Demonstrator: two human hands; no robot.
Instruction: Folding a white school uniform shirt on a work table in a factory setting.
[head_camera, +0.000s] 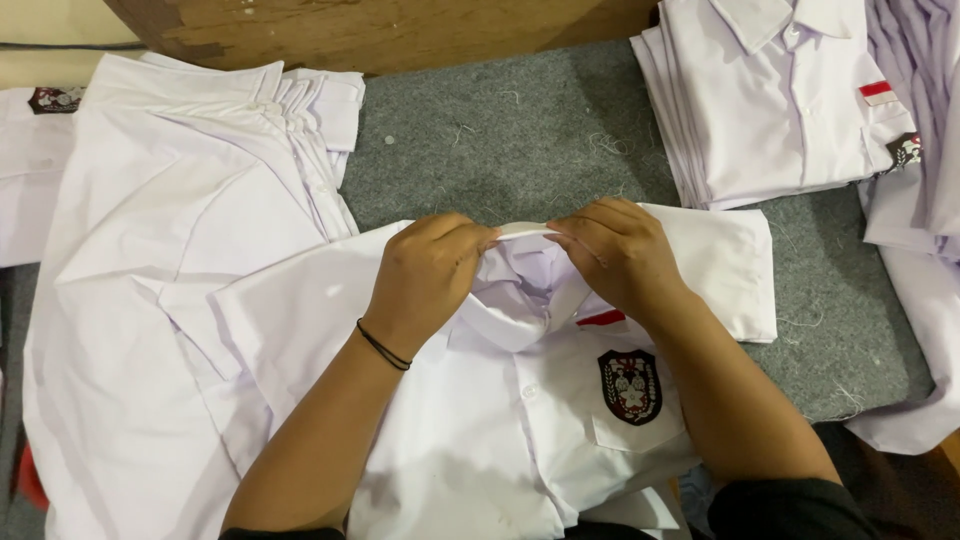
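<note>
Nearest the camera lies a white shirt (500, 420), front up on the grey felt surface (520, 140), its sleeves spread to either side. A chest pocket (632, 400) carries a dark shield-shaped badge (630, 386), with a short red strip just above it. A button shows on the placket beside the pocket.

Both forearms reach up over the shirt to its collar (525, 232). The left hand (425, 275), a thin black band at its wrist, is curled nearly closed, fingertips pinching the left part of the collar's upper edge. The right hand (620, 255) is curled the same way, thumb and fingers closed on the right part of that edge. The two hands are near each other, with a short stretch of collar showing between them.

To the left, partly under the shirt's sleeve, lies a loose heap of white shirts (170, 250). Farther off, at the upper right, sits a neat stack of folded white shirts (770, 100), collar up, with a small red-and-white patch. More white fabric hangs down the right edge. A wooden board (380, 30) runs along the top.
</note>
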